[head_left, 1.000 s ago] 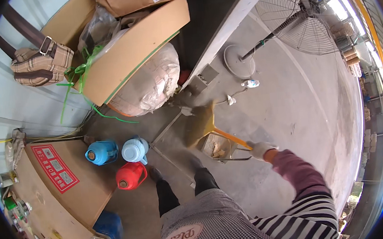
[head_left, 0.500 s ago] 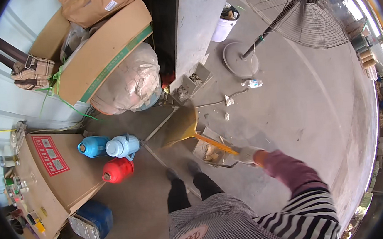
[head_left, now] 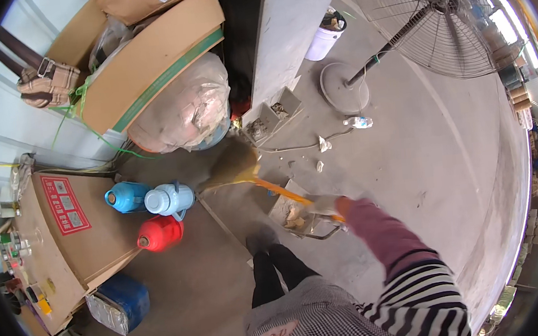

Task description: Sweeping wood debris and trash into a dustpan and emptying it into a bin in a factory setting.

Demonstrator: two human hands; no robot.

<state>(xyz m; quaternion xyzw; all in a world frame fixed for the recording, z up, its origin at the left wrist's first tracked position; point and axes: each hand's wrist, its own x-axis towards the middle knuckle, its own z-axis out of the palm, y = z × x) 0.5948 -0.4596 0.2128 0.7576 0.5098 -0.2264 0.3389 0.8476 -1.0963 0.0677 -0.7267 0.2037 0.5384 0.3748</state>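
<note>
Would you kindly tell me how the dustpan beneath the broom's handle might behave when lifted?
The dustpan would probably spill if tilted, since the scraps lie loose and uncovered inside. Its straight edges suggest it may stay stiff. The scraps look thin and papery, so the load is likely light.

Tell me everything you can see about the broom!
The broom has a slim orange handle, perhaps plastic, and a wide head, yellow near the handle, dark and blurred beyond. It slants, its head to the upper left, near the pale blue flask. A gloved right hand grips it near the other end. Blur hides whether the head touches the floor.
</note>
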